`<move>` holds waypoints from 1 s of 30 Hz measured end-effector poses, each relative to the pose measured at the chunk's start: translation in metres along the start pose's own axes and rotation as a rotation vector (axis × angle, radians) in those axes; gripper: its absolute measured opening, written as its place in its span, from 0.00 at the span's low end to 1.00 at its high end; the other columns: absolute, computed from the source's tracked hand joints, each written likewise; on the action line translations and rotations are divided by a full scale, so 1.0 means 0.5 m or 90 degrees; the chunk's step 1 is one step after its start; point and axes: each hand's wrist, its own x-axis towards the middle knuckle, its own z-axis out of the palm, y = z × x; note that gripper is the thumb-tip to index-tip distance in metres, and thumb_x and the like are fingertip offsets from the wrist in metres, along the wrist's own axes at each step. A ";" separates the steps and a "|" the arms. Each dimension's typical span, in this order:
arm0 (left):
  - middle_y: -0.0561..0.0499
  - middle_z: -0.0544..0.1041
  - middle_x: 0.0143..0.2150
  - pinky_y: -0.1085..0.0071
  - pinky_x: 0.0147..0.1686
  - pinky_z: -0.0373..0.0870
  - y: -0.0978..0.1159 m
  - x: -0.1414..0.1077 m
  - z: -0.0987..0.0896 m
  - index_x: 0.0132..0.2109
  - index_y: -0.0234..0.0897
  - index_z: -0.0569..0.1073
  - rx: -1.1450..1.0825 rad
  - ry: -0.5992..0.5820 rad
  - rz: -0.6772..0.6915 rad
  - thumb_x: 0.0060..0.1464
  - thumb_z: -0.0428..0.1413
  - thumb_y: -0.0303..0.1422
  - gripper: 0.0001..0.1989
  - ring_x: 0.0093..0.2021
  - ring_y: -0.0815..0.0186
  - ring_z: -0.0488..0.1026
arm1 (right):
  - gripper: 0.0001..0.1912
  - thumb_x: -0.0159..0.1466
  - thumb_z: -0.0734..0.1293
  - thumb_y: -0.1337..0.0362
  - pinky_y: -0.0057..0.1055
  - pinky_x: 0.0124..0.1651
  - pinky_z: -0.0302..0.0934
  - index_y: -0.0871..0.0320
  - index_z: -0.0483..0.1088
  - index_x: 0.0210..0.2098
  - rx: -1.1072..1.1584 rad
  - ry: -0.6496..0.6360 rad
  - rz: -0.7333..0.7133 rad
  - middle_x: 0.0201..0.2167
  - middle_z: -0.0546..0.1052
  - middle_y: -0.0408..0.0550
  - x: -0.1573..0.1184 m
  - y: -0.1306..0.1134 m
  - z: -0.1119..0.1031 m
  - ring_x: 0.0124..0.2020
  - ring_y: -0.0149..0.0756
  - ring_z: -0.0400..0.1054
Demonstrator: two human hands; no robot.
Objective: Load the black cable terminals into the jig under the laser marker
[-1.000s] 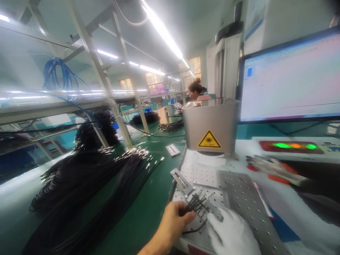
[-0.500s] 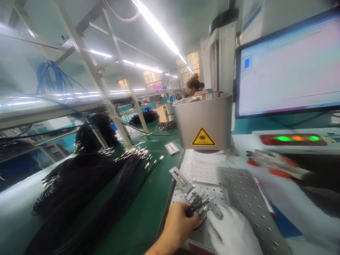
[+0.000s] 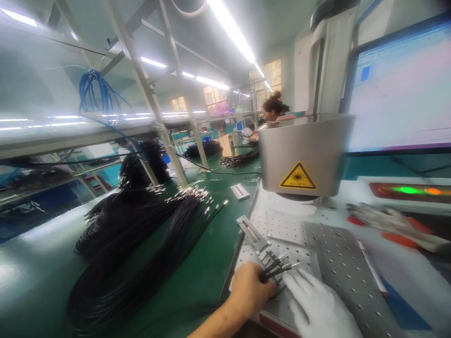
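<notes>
My bare left hand (image 3: pixel 252 287) is closed around a small bunch of black cables (image 3: pixel 273 270) with metal tips pointing right. White-gloved, my right hand (image 3: pixel 319 303) lies just right of the bunch, its fingertips close to the metal tips; whether it grips one is hidden. Beneath both hands is a perforated metal plate (image 3: pixel 347 263). A small metal fixture (image 3: pixel 252 233) sits on the plate's left side, just beyond the cables. A large bundle of black cables (image 3: pixel 155 258) spreads over the green table (image 3: pixel 211 234) at left.
A grey machine head with a yellow warning triangle (image 3: pixel 298 177) hangs over the plate's far end. Used gloves (image 3: pixel 398 223), a marker (image 3: pixel 372 268) and a monitor (image 3: pixel 405 89) are at right. Metal shelf posts (image 3: pixel 169 155) rise at left. A person (image 3: pixel 273 110) is in the background.
The view has turned left, so the surroundings sit farther right. My left hand still holds the cables; my right hand stays beside them, its fingers now stretched more toward the tips.
</notes>
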 end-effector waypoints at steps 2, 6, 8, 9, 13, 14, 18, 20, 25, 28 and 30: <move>0.57 0.56 0.19 0.68 0.28 0.48 0.009 -0.003 -0.002 0.17 0.40 0.58 0.068 0.008 -0.013 0.38 0.56 0.32 0.13 0.25 0.68 0.55 | 0.26 0.50 0.56 0.72 0.36 0.37 0.69 0.58 0.77 0.43 0.002 -0.020 -0.008 0.42 0.77 0.50 0.005 -0.004 -0.005 0.42 0.43 0.71; 0.57 0.56 0.19 0.68 0.28 0.50 0.010 -0.004 -0.011 0.17 0.40 0.58 0.079 -0.006 0.008 0.38 0.57 0.32 0.13 0.25 0.68 0.55 | 0.26 0.51 0.57 0.78 0.33 0.34 0.68 0.54 0.77 0.42 -0.063 -0.056 0.001 0.42 0.77 0.50 0.009 -0.016 -0.008 0.41 0.41 0.71; 0.58 0.57 0.19 0.69 0.27 0.51 -0.004 0.002 -0.014 0.19 0.39 0.61 0.009 -0.040 0.038 0.39 0.57 0.34 0.11 0.24 0.69 0.56 | 0.26 0.54 0.57 0.79 0.30 0.35 0.68 0.52 0.76 0.43 -0.098 -0.081 0.000 0.43 0.77 0.50 0.004 -0.017 0.003 0.42 0.40 0.70; 0.58 0.59 0.19 0.70 0.27 0.51 -0.014 0.006 -0.014 0.20 0.38 0.64 -0.037 -0.050 0.050 0.40 0.57 0.35 0.10 0.24 0.69 0.57 | 0.26 0.54 0.59 0.79 0.29 0.35 0.68 0.51 0.76 0.44 -0.106 -0.098 -0.007 0.44 0.77 0.50 0.000 -0.015 0.013 0.44 0.40 0.70; 0.57 0.63 0.22 0.72 0.26 0.53 -0.049 0.030 -0.008 0.26 0.37 0.68 -0.153 -0.023 0.055 0.44 0.56 0.40 0.10 0.26 0.70 0.59 | 0.28 0.49 0.64 0.75 0.28 0.30 0.69 0.44 0.76 0.46 -0.098 -0.140 -0.024 0.43 0.77 0.45 -0.020 -0.002 0.067 0.44 0.44 0.72; 0.57 0.64 0.22 0.72 0.26 0.53 -0.053 0.035 -0.005 0.26 0.37 0.67 -0.162 -0.014 0.052 0.44 0.56 0.39 0.10 0.26 0.70 0.59 | 0.29 0.49 0.65 0.74 0.29 0.30 0.70 0.43 0.76 0.46 -0.095 -0.152 -0.016 0.43 0.77 0.44 -0.023 0.000 0.077 0.43 0.45 0.72; 0.58 0.62 0.21 0.72 0.26 0.52 -0.041 0.040 -0.002 0.24 0.37 0.65 -0.161 0.038 0.036 0.40 0.56 0.31 0.06 0.26 0.71 0.58 | 0.27 0.51 0.66 0.72 0.31 0.32 0.70 0.43 0.75 0.48 -0.087 -0.214 0.006 0.46 0.77 0.45 -0.022 -0.001 0.083 0.45 0.47 0.71; 0.59 0.60 0.20 0.72 0.26 0.51 -0.028 0.034 -0.008 0.23 0.37 0.63 -0.140 0.046 0.033 0.38 0.55 0.29 0.06 0.25 0.72 0.57 | 0.25 0.53 0.65 0.74 0.29 0.33 0.70 0.43 0.76 0.46 -0.087 -0.222 0.018 0.46 0.77 0.44 -0.018 -0.003 0.074 0.45 0.44 0.71; 0.59 0.55 0.18 0.71 0.25 0.48 -0.007 0.012 -0.041 0.19 0.38 0.59 -0.022 0.011 0.076 0.39 0.53 0.28 0.09 0.25 0.72 0.53 | 0.28 0.54 0.62 0.78 0.29 0.38 0.70 0.45 0.75 0.47 -0.089 -0.235 0.019 0.47 0.76 0.42 -0.012 -0.008 0.050 0.47 0.42 0.70; 0.59 0.54 0.19 0.71 0.24 0.47 0.000 0.001 -0.057 0.19 0.38 0.57 0.025 -0.017 0.097 0.40 0.53 0.30 0.10 0.24 0.73 0.52 | 0.29 0.51 0.62 0.76 0.33 0.39 0.71 0.48 0.75 0.49 -0.072 -0.233 0.018 0.48 0.75 0.45 -0.011 -0.010 0.036 0.48 0.46 0.69; 0.59 0.55 0.19 0.72 0.24 0.48 0.004 -0.003 -0.062 0.19 0.38 0.58 0.038 -0.040 0.087 0.39 0.54 0.31 0.11 0.24 0.72 0.52 | 0.28 0.52 0.61 0.76 0.32 0.37 0.71 0.49 0.76 0.47 -0.075 -0.204 0.013 0.47 0.76 0.46 -0.009 -0.011 0.027 0.47 0.45 0.69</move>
